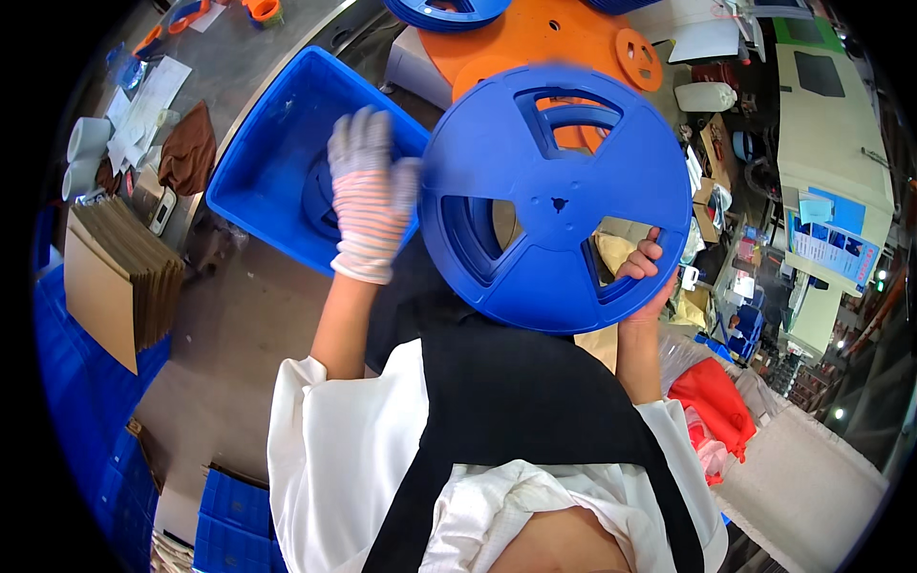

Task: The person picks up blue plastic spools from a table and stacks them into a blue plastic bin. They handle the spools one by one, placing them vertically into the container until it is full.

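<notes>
A large round blue plastic reel (564, 244) with cut-out windows is held up in front of me, its flat face toward the camera. My right hand (642, 272), bare, grips its lower right side, fingers hooked through a window. My left hand (368, 196) wears a striped knit glove; its fingers are stretched out, slightly blurred, and it holds nothing. It is over a blue plastic bin (263, 172), just left of the reel. Inside the bin lies another dark blue reel (318, 201), partly hidden behind the glove.
Beyond the held reel stands an orange round table (525, 43) with more blue reels (447, 10) at its far edge. On the left are a stack of brown cardboard sheets (124, 277) and a grey bench (253, 48). A red bag (712, 406) lies at lower right.
</notes>
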Demonstrator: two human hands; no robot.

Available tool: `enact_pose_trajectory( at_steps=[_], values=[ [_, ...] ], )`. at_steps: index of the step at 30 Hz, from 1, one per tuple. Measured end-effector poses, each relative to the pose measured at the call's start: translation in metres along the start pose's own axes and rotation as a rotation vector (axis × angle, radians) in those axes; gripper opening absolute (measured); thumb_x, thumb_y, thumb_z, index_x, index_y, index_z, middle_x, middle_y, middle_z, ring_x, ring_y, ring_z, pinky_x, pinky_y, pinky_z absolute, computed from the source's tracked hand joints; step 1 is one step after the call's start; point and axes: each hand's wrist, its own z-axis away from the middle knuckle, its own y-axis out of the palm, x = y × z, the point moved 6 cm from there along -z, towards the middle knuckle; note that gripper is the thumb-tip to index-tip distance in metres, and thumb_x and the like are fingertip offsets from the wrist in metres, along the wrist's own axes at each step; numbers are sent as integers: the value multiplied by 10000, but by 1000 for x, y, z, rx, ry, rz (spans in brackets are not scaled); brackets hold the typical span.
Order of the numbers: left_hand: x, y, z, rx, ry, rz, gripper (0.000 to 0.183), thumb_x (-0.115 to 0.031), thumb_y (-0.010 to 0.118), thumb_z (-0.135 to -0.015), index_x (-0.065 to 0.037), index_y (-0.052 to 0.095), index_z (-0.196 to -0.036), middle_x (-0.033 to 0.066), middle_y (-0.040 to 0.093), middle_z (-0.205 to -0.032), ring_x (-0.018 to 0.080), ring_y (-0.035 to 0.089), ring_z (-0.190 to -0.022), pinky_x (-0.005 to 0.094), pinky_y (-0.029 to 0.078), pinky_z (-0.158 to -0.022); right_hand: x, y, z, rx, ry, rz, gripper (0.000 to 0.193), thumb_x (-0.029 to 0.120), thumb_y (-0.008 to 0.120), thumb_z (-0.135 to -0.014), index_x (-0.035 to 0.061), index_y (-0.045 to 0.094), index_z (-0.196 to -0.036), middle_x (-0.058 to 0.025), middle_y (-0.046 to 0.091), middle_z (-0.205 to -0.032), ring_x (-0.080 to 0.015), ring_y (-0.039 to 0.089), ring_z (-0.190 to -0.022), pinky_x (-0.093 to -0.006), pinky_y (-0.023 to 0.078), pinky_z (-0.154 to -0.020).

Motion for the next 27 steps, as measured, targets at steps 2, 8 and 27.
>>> enact_pose_trajectory(
  at_steps=[2, 8, 27],
  values=[
    [-61, 1, -10, 218, 152, -122, 656, -399, 672, -807, -40, 502, -1329, 214, 478, -1385, 427, 389, -1324, 552, 209, -1143, -13, 7, -2, 44, 54, -17, 509, 305, 504, -970, -9, 445, -1365, -62, 577, -999, -135, 499, -732, -316, 449, -672],
    [-168, 48, 40, 476, 484, 397, 694, -422, 649, -817, -15, 483, -1354, 200, 464, -1422, 364, 414, -1346, 503, 251, -1155, -23, 2, -2, 29, 119, 88, 540, 331, 516, -965, -10, 424, -1374, -65, 574, -983, -143, 488, -703, -316, 441, -649],
    [-67, 34, 108, 491, 465, 36, 504, -114, 648, -744, -70, 580, -1241, 141, 584, -1279, 384, 529, -1230, 488, 467, -998, 7, 14, -39, 39, 162, 6, 572, 347, 496, -1003, -17, 370, -1427, -99, 604, -1129, -203, 612, -930, -353, 533, -844]
  ],
)
